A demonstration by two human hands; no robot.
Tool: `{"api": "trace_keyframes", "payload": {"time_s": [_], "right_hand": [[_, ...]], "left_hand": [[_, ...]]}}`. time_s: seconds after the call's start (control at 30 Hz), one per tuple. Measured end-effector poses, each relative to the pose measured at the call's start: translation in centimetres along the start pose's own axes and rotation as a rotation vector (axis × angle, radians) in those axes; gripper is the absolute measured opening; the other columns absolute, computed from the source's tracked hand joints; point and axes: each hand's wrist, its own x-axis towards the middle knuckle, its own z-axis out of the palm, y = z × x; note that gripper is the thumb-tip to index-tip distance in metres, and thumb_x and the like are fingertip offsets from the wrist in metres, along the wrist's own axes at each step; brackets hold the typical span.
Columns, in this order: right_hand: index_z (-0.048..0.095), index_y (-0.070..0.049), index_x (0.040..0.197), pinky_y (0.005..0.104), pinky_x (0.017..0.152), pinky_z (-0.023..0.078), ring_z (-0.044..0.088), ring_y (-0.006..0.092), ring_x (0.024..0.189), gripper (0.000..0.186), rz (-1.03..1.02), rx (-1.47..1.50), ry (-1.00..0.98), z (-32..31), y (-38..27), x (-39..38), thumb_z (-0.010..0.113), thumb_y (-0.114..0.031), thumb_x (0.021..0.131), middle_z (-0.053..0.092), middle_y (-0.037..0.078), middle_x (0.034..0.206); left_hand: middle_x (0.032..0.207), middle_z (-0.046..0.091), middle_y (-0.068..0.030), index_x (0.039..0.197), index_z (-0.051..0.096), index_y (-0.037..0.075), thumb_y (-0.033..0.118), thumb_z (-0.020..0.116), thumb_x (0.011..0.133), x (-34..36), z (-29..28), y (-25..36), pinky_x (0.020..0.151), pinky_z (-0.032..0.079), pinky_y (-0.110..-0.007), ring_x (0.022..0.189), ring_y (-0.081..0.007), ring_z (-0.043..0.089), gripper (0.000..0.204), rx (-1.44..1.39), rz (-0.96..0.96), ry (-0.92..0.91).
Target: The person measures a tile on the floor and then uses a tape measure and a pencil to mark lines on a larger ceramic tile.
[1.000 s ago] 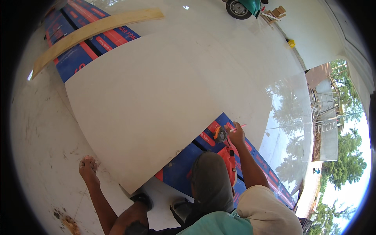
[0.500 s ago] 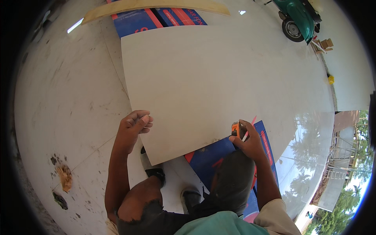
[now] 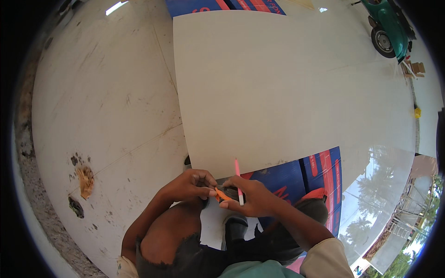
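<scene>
Head view: right hand (image 3: 250, 194) curled round tape measure (image 3: 222, 194), pink pen (image 3: 238, 180) sharing grip. Left hand (image 3: 190, 186) narrow, fingertips at orange edge; hold or mere touch, cannot tell. Tape measure between hands, near board's close edge. Risk: crowded right grip could let pen slip, streak pale board (image 3: 287, 83). Board flat, smooth, smudged at edge; blue-red packaging (image 3: 273, 178) under it, straight-sided. Floor (image 3: 116, 102) glossy, scuffed.

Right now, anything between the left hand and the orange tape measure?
Nothing visible: the left hand is right at the tape measure. The right hand grips it, with the pink pen to the right, not between.
</scene>
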Motion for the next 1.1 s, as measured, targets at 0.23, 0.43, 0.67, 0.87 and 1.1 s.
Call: {"api": "trace_keyframes", "payload": {"time_s": [0.23, 0.43, 0.67, 0.87, 1.1], "right_hand": [[0.057, -0.002, 0.11, 0.041, 0.073, 0.05, 0.063, 0.0319, 0.085, 0.067, -0.184, -0.155, 0.166, 3.0, 1.5, 1.4, 0.073, -0.057, 0.076, 0.063, 0.016, 0.089], [0.055, -0.002, 0.1, 0.0424, 0.067, 0.047, 0.061, 0.0324, 0.075, 0.065, -0.304, -0.129, 0.253, 2.2, 2.0, 1.7, 0.07, -0.061, 0.076, 0.059, 0.016, 0.077], [0.054, -0.003, 0.093, 0.0414, 0.064, 0.046, 0.06, 0.0304, 0.071, 0.062, -0.256, -0.324, 0.442, -2.0, 3.3, 0.3, 0.07, -0.061, 0.075, 0.059, 0.014, 0.072], [0.056, -0.003, 0.094, 0.0427, 0.069, 0.047, 0.062, 0.0323, 0.075, 0.06, -0.043, -0.446, 0.469, -7.0, 3.9, -2.3, 0.076, -0.055, 0.07, 0.062, 0.015, 0.075], [0.057, 0.0, 0.095, 0.0407, 0.071, 0.049, 0.065, 0.0329, 0.08, 0.062, 0.364, -0.391, 0.475, -13.2, 4.5, -5.4, 0.084, -0.045, 0.062, 0.066, 0.018, 0.084]], "left_hand": [[0.09, 0.065, -0.004, 0.097, 0.061, 0.002, 0.004, 0.076, 0.08, -1.3, 0.4, -1.4, 0.079, 0.05, -0.026, 0.087, -0.0118, 0.062, 0.023, -0.043, 0.06, 0.128], [0.08, 0.058, 0.0008, 0.085, 0.055, 0.007, 0.008, 0.083, 0.071, -0.7, 0.9, -1.6, 0.069, 0.044, -0.023, 0.076, -0.0081, 0.055, 0.031, 0.004, 0.159, 0.209], [0.073, 0.052, 0.0013, 0.084, 0.048, 0.011, 0.015, 0.083, 0.071, -2.2, -2.5, -3.5, 0.057, 0.04, -0.021, 0.063, -0.0079, 0.049, 0.037, -0.054, 0.349, 0.53], [0.076, 0.055, 0.0002, 0.088, 0.051, 0.008, 0.013, 0.078, 0.076, -1.4, -3.6, -6.3, 0.061, 0.039, -0.022, 0.067, -0.0074, 0.048, 0.03, -0.022, 0.177, 0.632], [0.08, 0.058, -0.0026, 0.093, 0.051, 0.005, 0.014, 0.08, 0.077, 0.6, -1.7, -5.5, 0.067, 0.045, -0.024, 0.073, -0.0095, 0.054, 0.034, 0.057, 0.047, 0.626]]}}
